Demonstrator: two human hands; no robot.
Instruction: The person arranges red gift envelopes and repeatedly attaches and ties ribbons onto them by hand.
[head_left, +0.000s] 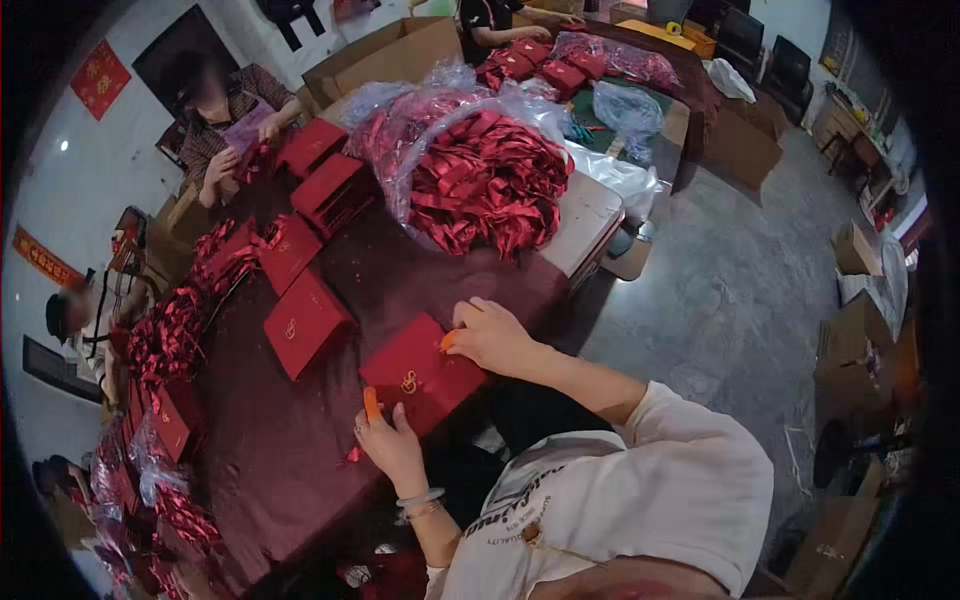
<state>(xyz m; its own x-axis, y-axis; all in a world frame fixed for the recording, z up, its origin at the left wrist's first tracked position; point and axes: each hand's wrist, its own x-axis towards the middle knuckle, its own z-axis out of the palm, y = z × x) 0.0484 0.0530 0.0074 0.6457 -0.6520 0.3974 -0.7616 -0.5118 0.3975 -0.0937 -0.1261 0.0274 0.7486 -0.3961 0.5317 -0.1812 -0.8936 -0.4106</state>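
Observation:
A flat red box (pixel 425 378) with a gold emblem lies at an angle at the table's near edge, in front of me. My left hand (pixel 392 448) grips its lower left side, with an orange cover on one finger and bangles at the wrist. At the upper right edge, my right hand (pixel 492 338) has its fingers bent onto the box, and an orange finger cover shows there too. What the right fingertips pinch is partly hidden. Close by on the left lies another red box (pixel 308 325) with the same kind of emblem.
More red boxes (pixel 330 188) run toward the back. A plastic bag of red ribbons (pixel 490 185) stands at the table's far right corner. Ribbon heaps (pixel 170 335) line the left side of the dark red cloth (pixel 250 430). Other people (pixel 235 125) sit around the table.

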